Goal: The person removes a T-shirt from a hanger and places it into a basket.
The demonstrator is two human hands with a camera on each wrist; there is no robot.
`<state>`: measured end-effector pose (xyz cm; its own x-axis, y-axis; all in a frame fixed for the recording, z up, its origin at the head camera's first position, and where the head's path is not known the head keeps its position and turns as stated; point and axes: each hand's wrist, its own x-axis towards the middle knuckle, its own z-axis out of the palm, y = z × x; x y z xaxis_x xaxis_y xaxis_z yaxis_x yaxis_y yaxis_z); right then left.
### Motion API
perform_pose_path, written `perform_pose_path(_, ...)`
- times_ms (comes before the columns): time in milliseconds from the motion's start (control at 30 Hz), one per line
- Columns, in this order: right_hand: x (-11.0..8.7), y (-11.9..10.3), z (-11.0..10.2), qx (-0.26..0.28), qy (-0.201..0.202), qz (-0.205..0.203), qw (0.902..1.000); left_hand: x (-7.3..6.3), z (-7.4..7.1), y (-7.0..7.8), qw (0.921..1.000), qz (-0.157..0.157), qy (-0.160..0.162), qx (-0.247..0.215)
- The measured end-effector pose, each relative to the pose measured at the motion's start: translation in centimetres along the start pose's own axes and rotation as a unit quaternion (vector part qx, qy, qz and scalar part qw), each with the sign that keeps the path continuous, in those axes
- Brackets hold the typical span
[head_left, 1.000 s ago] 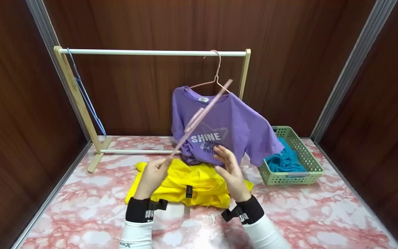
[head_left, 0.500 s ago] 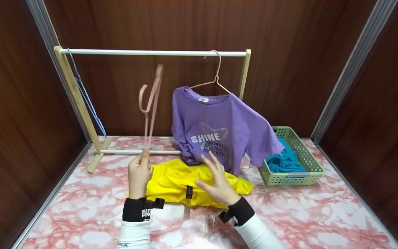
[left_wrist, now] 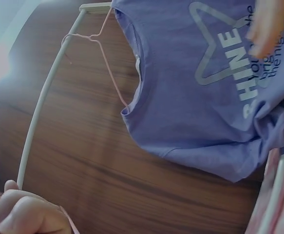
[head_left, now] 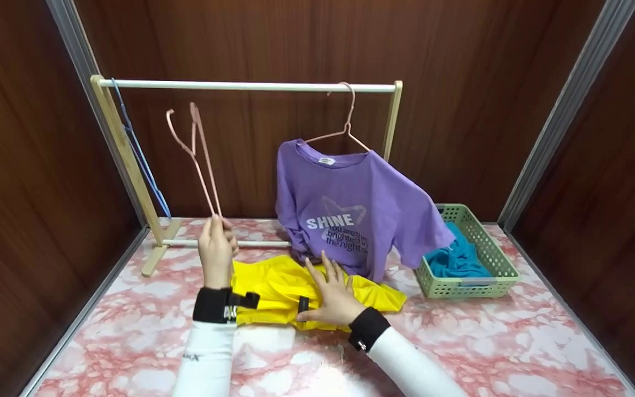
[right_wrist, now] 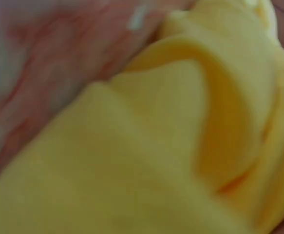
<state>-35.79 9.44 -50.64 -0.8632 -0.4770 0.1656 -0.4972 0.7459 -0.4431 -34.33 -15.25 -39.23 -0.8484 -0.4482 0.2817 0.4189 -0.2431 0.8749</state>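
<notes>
My left hand (head_left: 217, 248) holds a pink clothes hanger (head_left: 203, 184) by one end, raised in front of the rack with its hook pointing up and left. In the left wrist view the curled fingers (left_wrist: 29, 214) show at the lower left corner. My right hand (head_left: 335, 298) is over a crumpled yellow garment (head_left: 268, 286), fingers spread, thumb by its black tag (head_left: 303, 303); whether it presses the cloth I cannot tell. Yellow folds (right_wrist: 132, 161) fill most of the right wrist view. Behind hangs a purple T-shirt (head_left: 345, 193) on another pink hanger (head_left: 349, 113).
A clothes rack with a white rail (head_left: 251, 86) spans the back. Blue hangers (head_left: 140, 154) hang at its left end. On the right stands a green basket (head_left: 499, 270) holding a teal garment (head_left: 461, 259). Dark wood-look walls enclose the marbled table (head_left: 130, 342).
My left hand has swung the pink hanger from leaning right to leaning left and lifted it toward the rack's left side. My right hand has moved left and down over the yellow garment.
</notes>
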Motion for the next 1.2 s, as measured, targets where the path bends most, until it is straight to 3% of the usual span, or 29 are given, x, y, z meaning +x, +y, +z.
perform_pose_path(167,0.7,0.5,0.5,-0.026,-0.043,0.012,0.9987,2.1,0.8,0.9,0.9999,0.01,-0.009,0.005)
perform_pose_path(500,1.6,0.3,0.7,-0.024,-0.115,0.053,0.9916,6.0,2.3,2.0,0.9994,-0.027,-0.011,0.016)
perform_pose_path(633,1.7,0.1,0.8,-0.046,-0.134,0.061,0.988,7.4,2.7,2.8,0.9992,-0.028,-0.016,0.024)
perform_pose_path(867,1.6,0.0,1.1,-0.1,-0.14,0.039,0.9843,9.8,2.8,4.8,0.9974,-0.038,0.009,0.06)
perform_pose_path(1000,1.6,0.0,1.3,-0.116,-0.131,0.029,0.9841,11.2,2.3,6.0,0.9947,-0.064,0.025,0.077)
perform_pose_path(1200,1.8,0.5,1.7,-0.135,-0.123,0.024,0.983,12.9,1.1,7.2,0.9918,-0.109,0.027,0.061)
